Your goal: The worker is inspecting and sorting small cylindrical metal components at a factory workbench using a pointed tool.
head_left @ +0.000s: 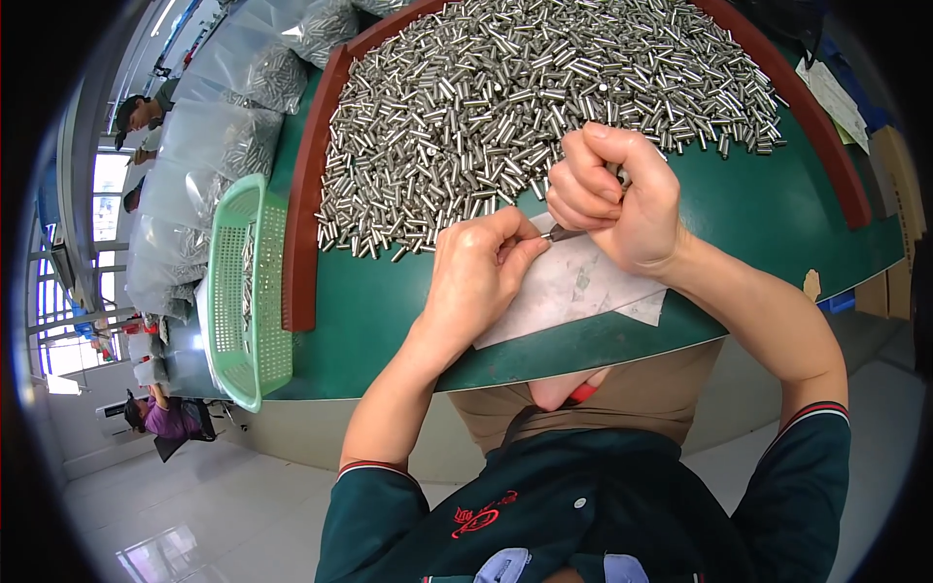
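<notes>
My left hand (pixel 476 270) is closed in a pinch above the paper's left side. A small silvery end shows at its fingertips, too small to name surely. My right hand (pixel 622 199) is curled into a fist, thumb up, just right of it. From the fist's lower side a thin dark tool (pixel 562 232) points at the left fingertips; the rest of it is hidden in the palm. Beneath both hands lies a smudged white sheet of paper (pixel 544 296) on the green tabletop (pixel 369 306). Beyond them spreads a big heap of short metal pins (pixel 466 126).
Dark red rails (pixel 303 223) border the heap. Left of them stands a light green plastic basket (pixel 225 321) with some pins inside. Clear bags of metal parts (pixel 255 141) line the far left. Cardboard boxes (pixel 894 194) stand right. Other people (pixel 167 416) are at left.
</notes>
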`<control>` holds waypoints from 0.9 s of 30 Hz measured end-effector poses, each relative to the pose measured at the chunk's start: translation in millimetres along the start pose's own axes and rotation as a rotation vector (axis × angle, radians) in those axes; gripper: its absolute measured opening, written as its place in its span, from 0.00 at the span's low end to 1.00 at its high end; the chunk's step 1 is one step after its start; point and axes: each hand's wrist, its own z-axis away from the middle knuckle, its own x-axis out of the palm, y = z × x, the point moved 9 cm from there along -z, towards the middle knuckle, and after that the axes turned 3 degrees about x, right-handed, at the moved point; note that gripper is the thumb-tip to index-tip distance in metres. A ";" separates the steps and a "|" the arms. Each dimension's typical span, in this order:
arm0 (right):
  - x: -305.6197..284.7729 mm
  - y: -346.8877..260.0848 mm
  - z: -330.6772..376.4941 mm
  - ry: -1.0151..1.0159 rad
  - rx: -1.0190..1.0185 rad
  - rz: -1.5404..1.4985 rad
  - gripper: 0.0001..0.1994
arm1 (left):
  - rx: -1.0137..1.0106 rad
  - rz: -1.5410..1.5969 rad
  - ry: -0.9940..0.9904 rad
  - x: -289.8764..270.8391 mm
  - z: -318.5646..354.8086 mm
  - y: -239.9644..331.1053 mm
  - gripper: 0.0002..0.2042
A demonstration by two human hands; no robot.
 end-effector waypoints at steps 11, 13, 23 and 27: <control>5.1 1.1 2.1 0.012 -0.041 0.128 0.19 | -0.009 0.048 -0.050 3.5 -4.0 -2.7 0.05; 4.9 2.8 1.0 0.008 -0.030 0.103 0.19 | 0.000 0.028 -0.012 0.8 -2.3 -1.2 0.05; 0.7 6.8 -0.3 0.011 0.012 0.028 0.20 | -0.342 1.507 -0.065 -2.8 -3.2 -39.4 0.04; -0.5 6.6 -0.2 0.011 0.014 -0.009 0.19 | -0.423 1.486 0.071 -10.8 -1.7 -47.3 0.07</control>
